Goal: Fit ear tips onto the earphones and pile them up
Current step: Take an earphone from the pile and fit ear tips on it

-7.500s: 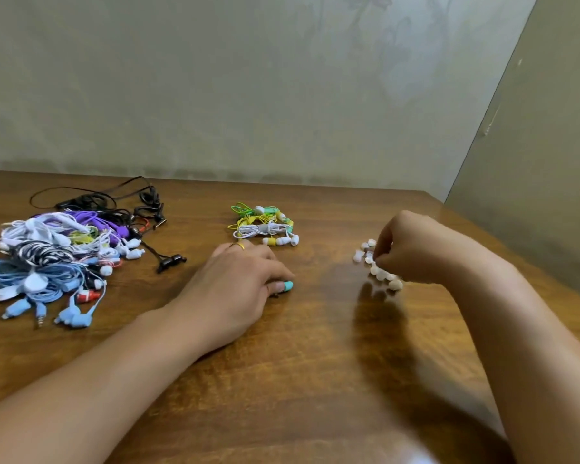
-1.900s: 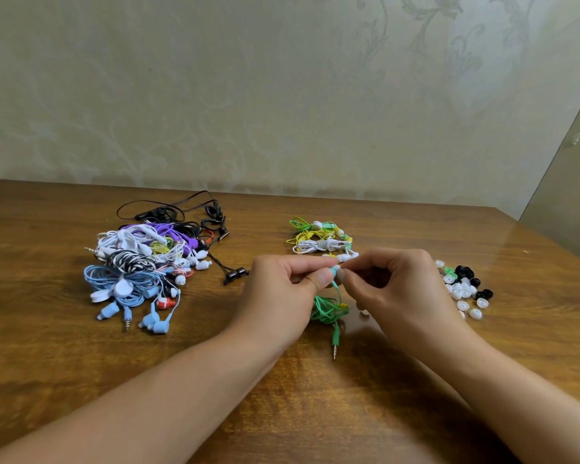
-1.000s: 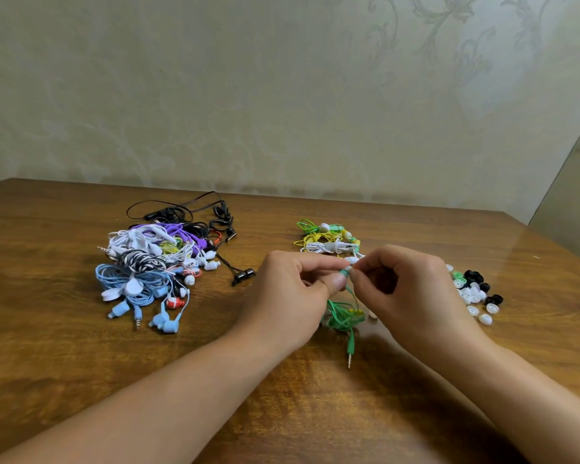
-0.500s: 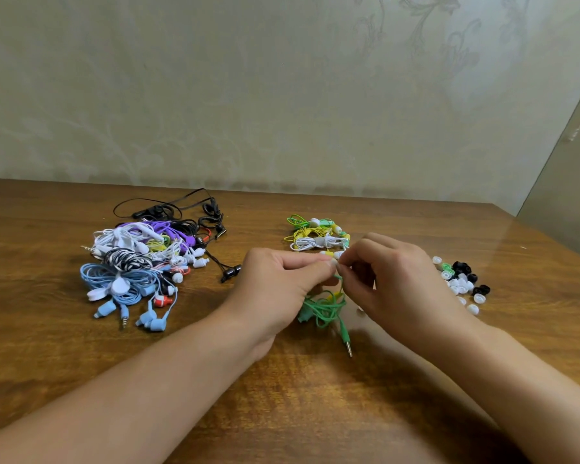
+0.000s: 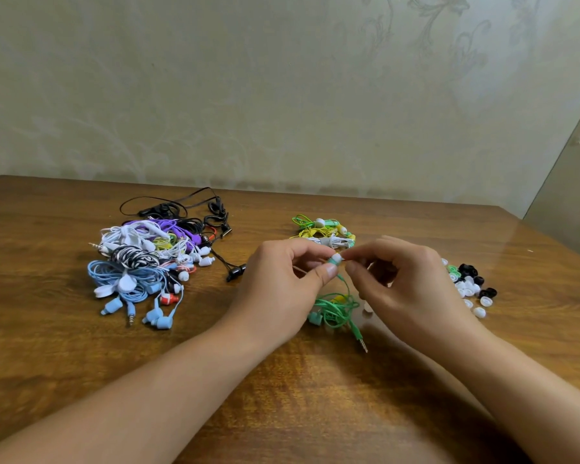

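A tabletop (image 5: 315, 413) fills the lower half of the frame, with a wall (image 5: 282, 95) behind it across the upper half. A large heap of earphones (image 5: 148, 259) lies on the tabletop at centre left. A smaller pile of earphones (image 5: 325, 231) lies at centre, just beyond the two hands. The left hand (image 5: 282, 289) and the right hand (image 5: 406, 289) meet at centre frame, pinching an earbud (image 5: 335, 260) between them above the tabletop. Its cable bundle (image 5: 337, 311) lies on the tabletop below, between the hands. A cluster of ear tips (image 5: 469, 286) lies to the right of the right hand
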